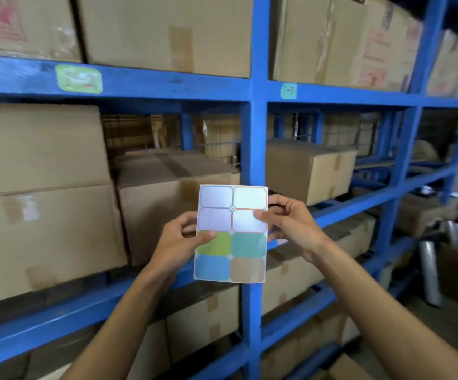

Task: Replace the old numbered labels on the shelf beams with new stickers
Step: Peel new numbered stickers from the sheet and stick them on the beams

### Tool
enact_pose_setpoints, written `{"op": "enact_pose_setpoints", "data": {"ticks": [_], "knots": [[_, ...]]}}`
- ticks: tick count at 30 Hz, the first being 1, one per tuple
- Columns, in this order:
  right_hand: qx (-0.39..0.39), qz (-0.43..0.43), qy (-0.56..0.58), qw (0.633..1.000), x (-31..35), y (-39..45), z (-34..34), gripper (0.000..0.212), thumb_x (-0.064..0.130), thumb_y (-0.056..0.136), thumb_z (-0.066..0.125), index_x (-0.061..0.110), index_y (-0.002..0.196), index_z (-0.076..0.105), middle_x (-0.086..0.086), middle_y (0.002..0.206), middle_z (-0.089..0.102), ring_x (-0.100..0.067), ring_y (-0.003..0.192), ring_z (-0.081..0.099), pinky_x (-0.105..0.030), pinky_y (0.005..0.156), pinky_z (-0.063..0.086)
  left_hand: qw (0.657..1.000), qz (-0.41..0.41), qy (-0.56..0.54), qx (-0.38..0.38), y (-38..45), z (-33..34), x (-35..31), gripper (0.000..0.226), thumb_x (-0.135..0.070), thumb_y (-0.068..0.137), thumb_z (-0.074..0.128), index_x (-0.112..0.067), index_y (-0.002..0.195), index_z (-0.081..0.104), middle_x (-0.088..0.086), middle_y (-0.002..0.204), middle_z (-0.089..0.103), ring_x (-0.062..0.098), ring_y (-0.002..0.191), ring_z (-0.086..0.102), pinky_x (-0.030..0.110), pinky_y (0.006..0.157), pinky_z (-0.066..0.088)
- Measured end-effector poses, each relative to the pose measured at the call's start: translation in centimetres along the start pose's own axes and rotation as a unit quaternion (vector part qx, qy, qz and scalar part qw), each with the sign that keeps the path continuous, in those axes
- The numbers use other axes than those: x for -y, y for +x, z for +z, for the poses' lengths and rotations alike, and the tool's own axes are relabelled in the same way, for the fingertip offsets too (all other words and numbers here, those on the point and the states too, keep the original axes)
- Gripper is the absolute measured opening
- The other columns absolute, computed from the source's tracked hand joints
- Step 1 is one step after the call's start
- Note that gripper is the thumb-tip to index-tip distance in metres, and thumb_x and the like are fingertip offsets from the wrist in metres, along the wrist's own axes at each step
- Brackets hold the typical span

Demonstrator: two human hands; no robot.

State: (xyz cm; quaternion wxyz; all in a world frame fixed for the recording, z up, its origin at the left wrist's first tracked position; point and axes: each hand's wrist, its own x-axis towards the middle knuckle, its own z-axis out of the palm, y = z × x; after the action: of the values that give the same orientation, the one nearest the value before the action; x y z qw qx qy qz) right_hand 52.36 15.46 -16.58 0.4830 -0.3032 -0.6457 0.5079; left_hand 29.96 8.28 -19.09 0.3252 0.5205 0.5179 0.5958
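paper sticker sheet pinched flat between left hand and right hand, probably to peel one for the upper beam.

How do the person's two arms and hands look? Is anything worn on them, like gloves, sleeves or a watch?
The left hand and the right hand are both bare, with no gloves and no rings that can be seen. Both forearms are uncovered up to the frame's lower edge, with no sleeve in view. No watch or bracelet shows on either wrist.

Soft daylight, motion-blurred, edges warped
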Motion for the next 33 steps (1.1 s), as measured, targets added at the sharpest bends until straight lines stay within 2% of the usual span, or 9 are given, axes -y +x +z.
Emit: {"op": "enact_pose_setpoints", "data": {"ticks": [6,9,12,15,20,26,28,30,33], "knots": [[-0.075,0.09,-0.001,0.993,-3.6,-7.1,-9.0,0.027,0.002,0.082,0.075,0.001,0.108,0.066,-0.011,0.092,0.076,-0.018,0.063,0.07,-0.023,0.046,0.053,0.996,-0.043,-0.012,0.08,-1.1,11.2,2.5,0.033,0.006,0.084,0.072,0.002,0.116,0.063,0.022,0.108,0.074,0.034,0.095,0.071,0.048,0.09,0.057],[-0.151,0.127,-0.035,0.98,-5.0,-12.4,-14.5,0.026,-0.002,0.084,0.071,-0.004,0.109,0.065,-0.018,0.094,0.072,-0.027,0.073,0.066,-0.027,0.052,0.055,0.987,-0.063,-0.009,0.148,-2.9,18.1,4.5,0.03,0.006,0.084,0.072,0.0,0.113,0.064,0.02,0.103,0.075,0.024,0.083,0.073,0.036,0.078,0.06],[-0.21,0.161,-0.054,0.963,-5.9,-17.2,-18.6,0.023,-0.006,0.085,0.068,-0.003,0.108,0.064,-0.017,0.089,0.068,-0.013,0.058,0.067,-0.023,0.047,0.054,0.973,-0.086,-0.011,0.213,-5.1,23.6,6.1,0.03,0.007,0.084,0.071,0.001,0.113,0.064,0.022,0.109,0.074,0.028,0.091,0.072,0.035,0.08,0.058],[-0.272,0.197,-0.075,0.939,-6.8,-23.1,-22.3,0.02,-0.004,0.086,0.069,0.0,0.105,0.066,-0.011,0.08,0.068,-0.01,0.051,0.062,-0.02,0.041,0.051,0.955,-0.096,0.01,0.28,-8.1,29.1,7.7,0.032,0.001,0.084,0.074,0.001,0.115,0.065,0.02,0.106,0.074,0.03,0.094,0.07,0.038,0.08,0.055],[-0.377,0.241,-0.1,0.888,-8.3,-34.5,-26.9,0.012,-0.001,0.086,0.07,0.004,0.097,0.069,-0.008,0.076,0.071,-0.014,0.055,0.059,-0.022,0.043,0.046,0.911,-0.116,0.046,0.393,-15.0,38.0,10.0,0.035,-0.007,0.084,0.077,-0.002,0.115,0.062,0.021,0.098,0.075,0.027,0.083,0.071,0.03,0.064,0.054],[-0.498,0.305,-0.101,0.806,-8.8,-48.7,-28.8,0.01,0.001,0.087,0.069,0.001,0.097,0.072,-0.009,0.077,0.07,-0.011,0.055,0.059,-0.022,0.047,0.048,0.846,-0.125,0.084,0.512,-25.0,46.3,12.3,0.033,-0.019,0.085,0.078,-0.019,0.111,0.059,0.004,0.086,0.075,0.006,0.067,0.07,0.015,0.047,0.05],[-0.539,0.319,-0.096,0.773,-8.8,-53.9,-28.5,0.007,0.001,0.088,0.068,0.006,0.091,0.072,-0.01,0.078,0.07,-0.011,0.054,0.057,-0.022,0.047,0.05,0.813,-0.124,0.095,0.561,-29.2,48.8,12.9,0.037,-0.009,0.087,0.074,-0.015,0.119,0.056,0.017,0.095,0.074,0.016,0.075,0.07,0.019,0.056,0.054],[-0.572,0.331,-0.092,0.745,-9.0,-57.9,-27.8,0.009,0.0,0.089,0.067,0.007,0.089,0.072,-0.011,0.078,0.071,-0.012,0.054,0.058,-0.023,0.049,0.052,0.785,-0.117,0.11,0.598,-32.6,50.2,13.2,0.044,0.001,0.087,0.07,-0.014,0.124,0.052,0.024,0.101,0.072,0.026,0.086,0.069,0.037,0.076,0.059],[-0.621,0.351,-0.085,0.695,-9.4,-63.8,-26.0,0.01,-0.002,0.089,0.066,-0.001,0.096,0.072,-0.013,0.077,0.068,-0.012,0.052,0.057,-0.022,0.049,0.053,0.74,-0.091,0.143,0.651,-38.1,52.0,13.6,0.054,0.005,0.083,0.069,-0.018,0.126,0.047,0.012,0.09,0.069,0.03,0.09,0.067,0.05,0.087,0.057]]}}
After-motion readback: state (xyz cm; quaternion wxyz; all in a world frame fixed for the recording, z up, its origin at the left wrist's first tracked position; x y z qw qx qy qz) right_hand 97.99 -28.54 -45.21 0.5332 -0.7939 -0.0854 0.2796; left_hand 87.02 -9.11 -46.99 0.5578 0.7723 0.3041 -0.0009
